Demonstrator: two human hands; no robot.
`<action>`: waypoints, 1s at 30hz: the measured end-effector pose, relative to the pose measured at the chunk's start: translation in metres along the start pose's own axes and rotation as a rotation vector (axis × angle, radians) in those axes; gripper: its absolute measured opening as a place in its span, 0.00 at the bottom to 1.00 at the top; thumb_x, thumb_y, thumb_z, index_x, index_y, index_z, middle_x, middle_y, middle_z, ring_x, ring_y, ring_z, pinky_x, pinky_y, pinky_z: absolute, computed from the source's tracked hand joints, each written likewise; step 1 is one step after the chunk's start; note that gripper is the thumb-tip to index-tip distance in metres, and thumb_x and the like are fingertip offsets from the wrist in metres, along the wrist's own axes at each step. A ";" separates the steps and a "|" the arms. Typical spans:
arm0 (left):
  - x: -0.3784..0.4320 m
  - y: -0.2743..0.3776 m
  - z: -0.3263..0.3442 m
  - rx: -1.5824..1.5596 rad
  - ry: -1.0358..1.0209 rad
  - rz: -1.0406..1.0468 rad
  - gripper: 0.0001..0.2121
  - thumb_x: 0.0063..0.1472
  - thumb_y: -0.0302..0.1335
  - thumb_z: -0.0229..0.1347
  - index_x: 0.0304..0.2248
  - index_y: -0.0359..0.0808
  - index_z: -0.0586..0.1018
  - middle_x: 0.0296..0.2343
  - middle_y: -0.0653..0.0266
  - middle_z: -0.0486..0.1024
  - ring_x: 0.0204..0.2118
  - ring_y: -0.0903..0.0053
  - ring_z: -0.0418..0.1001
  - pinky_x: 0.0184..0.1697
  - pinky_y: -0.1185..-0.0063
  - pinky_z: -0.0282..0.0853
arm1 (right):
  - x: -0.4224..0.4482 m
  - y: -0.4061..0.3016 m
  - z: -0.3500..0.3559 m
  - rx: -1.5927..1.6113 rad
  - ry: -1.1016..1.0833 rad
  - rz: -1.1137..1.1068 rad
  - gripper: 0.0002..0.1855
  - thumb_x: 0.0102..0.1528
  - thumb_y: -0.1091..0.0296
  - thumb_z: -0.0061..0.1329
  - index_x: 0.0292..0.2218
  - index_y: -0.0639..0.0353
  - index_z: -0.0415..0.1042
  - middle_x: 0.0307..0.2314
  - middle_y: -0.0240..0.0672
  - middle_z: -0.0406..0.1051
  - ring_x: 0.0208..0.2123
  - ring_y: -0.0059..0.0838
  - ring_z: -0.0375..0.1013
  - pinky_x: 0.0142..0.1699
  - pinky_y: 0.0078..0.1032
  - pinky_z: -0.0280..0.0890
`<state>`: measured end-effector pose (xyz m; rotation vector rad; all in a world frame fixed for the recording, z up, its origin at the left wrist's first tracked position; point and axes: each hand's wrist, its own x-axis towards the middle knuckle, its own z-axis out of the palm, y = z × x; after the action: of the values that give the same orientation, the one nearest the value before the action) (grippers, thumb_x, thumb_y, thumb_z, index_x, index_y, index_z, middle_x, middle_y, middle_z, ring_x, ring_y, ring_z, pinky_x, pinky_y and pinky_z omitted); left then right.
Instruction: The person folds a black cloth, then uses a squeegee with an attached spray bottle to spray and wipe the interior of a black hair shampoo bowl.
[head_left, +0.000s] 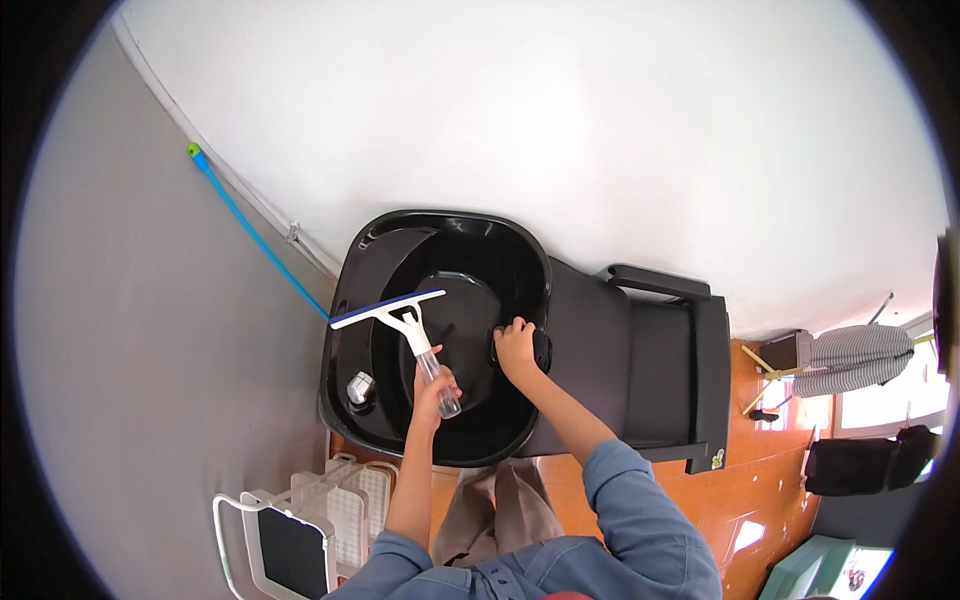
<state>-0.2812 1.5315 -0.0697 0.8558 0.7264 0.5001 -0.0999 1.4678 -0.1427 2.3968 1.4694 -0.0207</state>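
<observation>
My left hand is wrapped around the clear bottle handle of a white spray squeegee with a dark blue blade. The squeegee is held over the bowl of a black salon shampoo basin, its blade reaching across the left part of the bowl. At the basin's right rim, my right hand has its fingers curled over a black neck rest. The palm side of that hand is hidden. A chrome tap fitting sits on the basin's lower left ledge.
A black reclining shampoo chair adjoins the basin on the right. A blue pole leans along the grey wall. At lower left stands a white tiered trolley. A striped cloth hangs at far right above the orange floor.
</observation>
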 end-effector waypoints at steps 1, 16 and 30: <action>-0.002 0.001 0.000 -0.011 -0.009 -0.007 0.31 0.45 0.20 0.47 0.52 0.39 0.58 0.21 0.66 0.64 0.21 0.81 0.66 0.24 0.81 0.68 | -0.008 -0.002 -0.002 0.007 -0.013 -0.016 0.12 0.52 0.63 0.42 0.38 0.53 0.71 0.35 0.36 0.71 0.43 0.40 0.61 0.44 0.42 0.55; -0.014 0.008 -0.016 -0.030 -0.008 -0.007 0.30 0.44 0.20 0.48 0.51 0.39 0.60 0.20 0.66 0.64 0.20 0.81 0.67 0.23 0.81 0.69 | -0.017 0.021 -0.012 0.756 0.203 0.317 0.32 0.44 0.62 0.56 0.50 0.39 0.61 0.49 0.29 0.63 0.49 0.42 0.60 0.49 0.45 0.57; 0.010 0.000 -0.027 -0.111 0.122 0.035 0.31 0.43 0.18 0.45 0.52 0.37 0.59 0.20 0.66 0.64 0.20 0.80 0.67 0.23 0.81 0.69 | 0.084 -0.043 0.009 0.075 -0.258 0.019 0.18 0.53 0.60 0.43 0.45 0.51 0.69 0.48 0.41 0.62 0.45 0.53 0.62 0.43 0.49 0.60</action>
<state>-0.2952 1.5515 -0.0850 0.7396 0.7894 0.6224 -0.0968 1.5554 -0.1785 2.3612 1.3473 -0.3722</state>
